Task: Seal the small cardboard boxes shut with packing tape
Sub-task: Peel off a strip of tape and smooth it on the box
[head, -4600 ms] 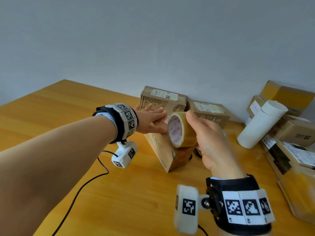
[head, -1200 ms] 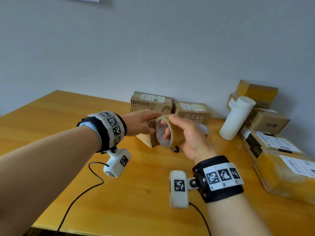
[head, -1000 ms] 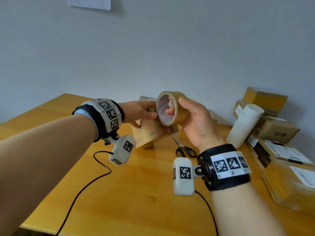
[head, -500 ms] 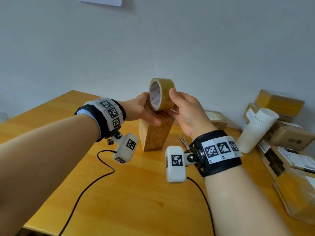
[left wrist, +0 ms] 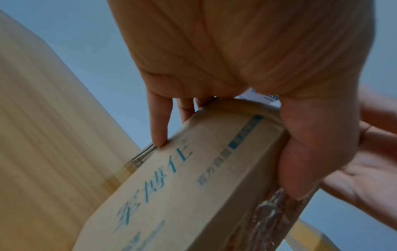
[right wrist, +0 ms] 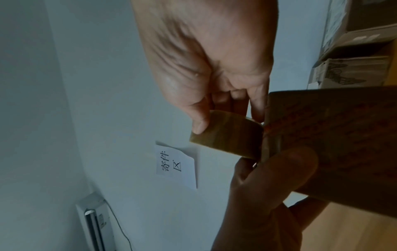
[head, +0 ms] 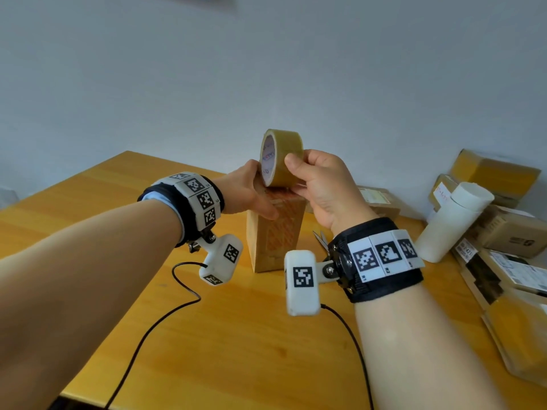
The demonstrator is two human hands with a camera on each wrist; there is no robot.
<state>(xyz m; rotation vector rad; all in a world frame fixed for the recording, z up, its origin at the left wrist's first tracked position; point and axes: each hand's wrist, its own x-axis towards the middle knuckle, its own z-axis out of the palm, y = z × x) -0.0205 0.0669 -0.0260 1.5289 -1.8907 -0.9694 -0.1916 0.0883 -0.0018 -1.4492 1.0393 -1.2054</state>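
- The left hand [head: 245, 193] grips the top of a small cardboard box [head: 276, 232], thumb on its front face, fingers curled behind
- The box stands on end on the wooden table [head: 236, 335]
- The roll of tape [head: 281, 158] sits on edge on the box's top
- The right hand [head: 322, 187] pinches the roll, thumb on its outer band
- More boxes [head: 503, 232] and a white tube [head: 453, 221] lie far right
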